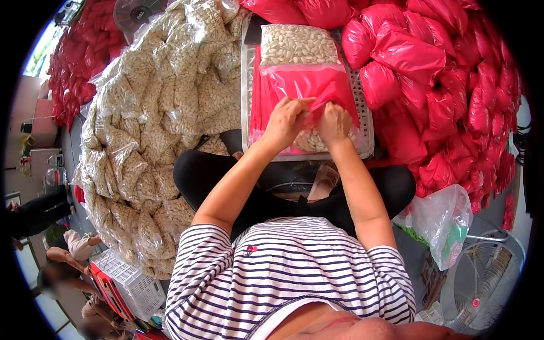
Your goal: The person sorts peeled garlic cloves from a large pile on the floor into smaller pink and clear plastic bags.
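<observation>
My left hand [288, 122] and my right hand [335, 123] are side by side over an upturned white plastic crate [366, 127]. Fingers of both are closed on the red plastic bag [309, 85], pinching its near edge. Under and just in front of my hands, a see-through bag of white pumpkin seeds [309, 141] shows in part. Another see-through bag of pumpkin seeds [300, 44] lies flat at the far end of the crate. Flat red bags [260, 102] are stacked on the crate's left side. My fingertips partly hide where the red bag meets the seeds.
Left of me rises a big heap of see-through seed bags [147, 119]. Filled red bags [436, 90] are piled on the right. A fan [481, 283] and a see-through plastic bag [445, 221] are at lower right. People sit near a white basket [133, 283] at lower left.
</observation>
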{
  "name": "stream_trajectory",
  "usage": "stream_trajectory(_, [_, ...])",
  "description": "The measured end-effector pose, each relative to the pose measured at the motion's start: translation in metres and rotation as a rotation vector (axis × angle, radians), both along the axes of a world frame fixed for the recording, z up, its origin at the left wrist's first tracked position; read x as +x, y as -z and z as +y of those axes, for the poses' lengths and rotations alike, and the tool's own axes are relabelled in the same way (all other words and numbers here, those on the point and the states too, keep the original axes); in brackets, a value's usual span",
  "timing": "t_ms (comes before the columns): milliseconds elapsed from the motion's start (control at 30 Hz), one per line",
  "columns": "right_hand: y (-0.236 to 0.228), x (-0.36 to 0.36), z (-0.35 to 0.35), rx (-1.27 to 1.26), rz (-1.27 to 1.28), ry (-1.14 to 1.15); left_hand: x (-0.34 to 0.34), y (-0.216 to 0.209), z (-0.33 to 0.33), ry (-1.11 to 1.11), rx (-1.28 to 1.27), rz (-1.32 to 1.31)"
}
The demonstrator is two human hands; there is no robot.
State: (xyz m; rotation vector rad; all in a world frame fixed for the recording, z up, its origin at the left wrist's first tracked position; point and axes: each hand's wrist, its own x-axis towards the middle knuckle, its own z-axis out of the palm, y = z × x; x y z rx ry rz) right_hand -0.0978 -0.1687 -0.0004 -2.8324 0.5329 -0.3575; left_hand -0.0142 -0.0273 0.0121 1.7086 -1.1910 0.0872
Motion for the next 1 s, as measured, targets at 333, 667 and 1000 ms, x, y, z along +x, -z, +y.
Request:
stream_trajectory(333, [-0.001, -0.066, 0.022, -0.197, -0.091, -0.363, -0.009, 0.003, 0.021, -0.054, 0.128, -0.092])
stream_trajectory(667, [0.008, -0.048, -0.015, -0.090, -0.369, -0.130, -0.016, 0.001, 0.034, -0.481, 0.338, -0.004])
stream_trajectory(1000, [-0.014, 0.043, -0.092, -0.092, -0.209, 0.066, 0.083, 0.022, 0.006, -0.560, 0.478, 0.548])
